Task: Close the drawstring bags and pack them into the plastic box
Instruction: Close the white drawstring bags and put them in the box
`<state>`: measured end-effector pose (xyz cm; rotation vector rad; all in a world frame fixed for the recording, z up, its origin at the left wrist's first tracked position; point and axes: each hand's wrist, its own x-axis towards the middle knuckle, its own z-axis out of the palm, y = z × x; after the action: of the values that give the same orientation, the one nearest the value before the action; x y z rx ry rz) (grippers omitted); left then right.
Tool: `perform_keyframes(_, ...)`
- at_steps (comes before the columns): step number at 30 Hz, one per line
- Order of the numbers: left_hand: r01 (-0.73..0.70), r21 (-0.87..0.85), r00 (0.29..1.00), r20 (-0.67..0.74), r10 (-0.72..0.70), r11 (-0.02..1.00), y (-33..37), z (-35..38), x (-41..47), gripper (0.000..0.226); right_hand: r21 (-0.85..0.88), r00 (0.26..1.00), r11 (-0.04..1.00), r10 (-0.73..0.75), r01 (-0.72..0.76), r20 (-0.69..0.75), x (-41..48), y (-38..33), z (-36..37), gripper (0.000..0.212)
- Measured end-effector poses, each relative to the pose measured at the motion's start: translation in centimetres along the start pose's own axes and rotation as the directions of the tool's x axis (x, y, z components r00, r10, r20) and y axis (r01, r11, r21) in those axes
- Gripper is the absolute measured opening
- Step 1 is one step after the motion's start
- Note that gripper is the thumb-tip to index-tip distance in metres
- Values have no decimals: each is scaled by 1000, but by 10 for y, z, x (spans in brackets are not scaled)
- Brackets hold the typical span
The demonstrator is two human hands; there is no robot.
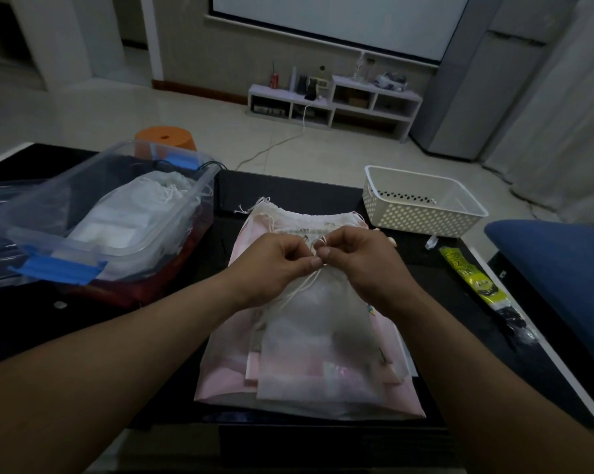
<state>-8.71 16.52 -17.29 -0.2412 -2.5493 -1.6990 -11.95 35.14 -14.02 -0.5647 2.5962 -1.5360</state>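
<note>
A small translucent white drawstring bag (318,340) lies on top of a stack of pink and white drawstring bags (220,378) on the dark table. My left hand (275,265) and my right hand (360,258) meet over its gathered neck, each pinching the white cord (299,289). The clear plastic box (117,213) with blue latches stands to the left, with several white bags inside.
A white perforated basket (422,203) sits at the back right of the table. A yellow-green packet (466,271) lies along the right edge, beside a blue cushion (562,278). An orange stool (165,140) stands behind the box. The clear lid (1,213) lies at far left.
</note>
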Motion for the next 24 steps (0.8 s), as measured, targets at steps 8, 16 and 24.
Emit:
perform_keyframes(8, 31, -105, 999, -27, -34, 994, -4, 9, -1, 18, -12, 1000, 1000, 5, -5, -7, 0, 4, 2, 5)
perform_keyframes(16, -27, 162, 997, -65, 38, 986, -12, 18, 2, 9, -285, 989, 949, -144, 132, -21, -1, 7, 17, 11)
perform_keyframes(24, -47, 146, 998, 54, 40, 988, -11, 2, 4, 17, -299, 986, 944, -158, 137, -48, -3, 5, 19, 11)
